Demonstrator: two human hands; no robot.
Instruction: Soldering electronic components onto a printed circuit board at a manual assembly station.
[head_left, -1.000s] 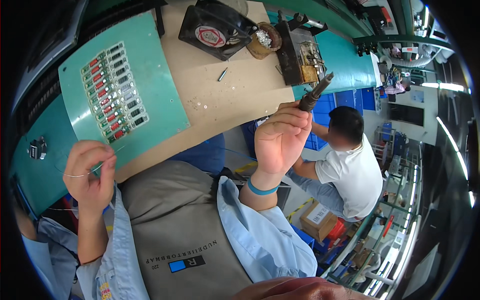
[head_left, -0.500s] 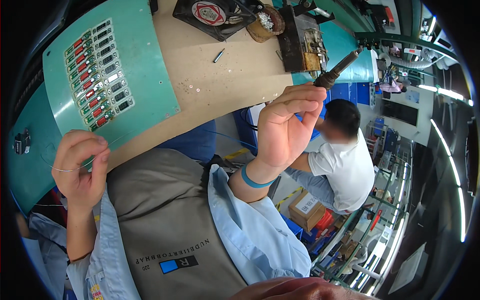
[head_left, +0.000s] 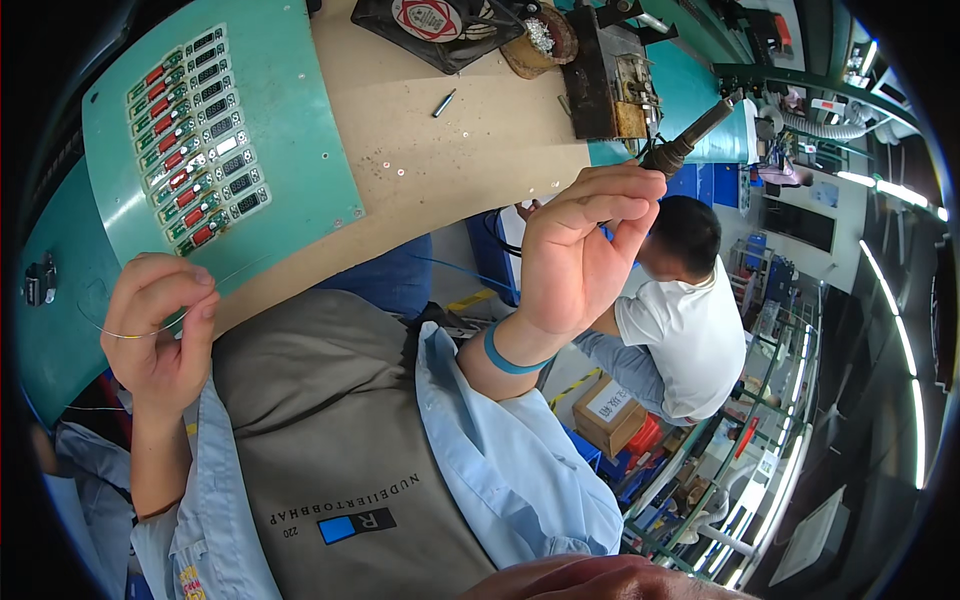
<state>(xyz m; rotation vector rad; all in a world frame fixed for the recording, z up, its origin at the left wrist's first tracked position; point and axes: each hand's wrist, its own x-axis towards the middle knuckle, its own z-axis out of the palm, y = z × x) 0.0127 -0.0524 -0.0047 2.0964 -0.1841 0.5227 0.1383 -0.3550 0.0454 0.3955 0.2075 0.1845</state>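
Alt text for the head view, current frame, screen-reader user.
A person's left hand pinches a thin wire while the right hand holds what looks like a soldering iron, its tip pointing away from a column of small circuit boards on a green panel. A black fan stands at the picture's top edge.

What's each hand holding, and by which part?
The left hand pinches a thin wire partway along; the right hand holds a soldering iron by the end behind its dark collar.
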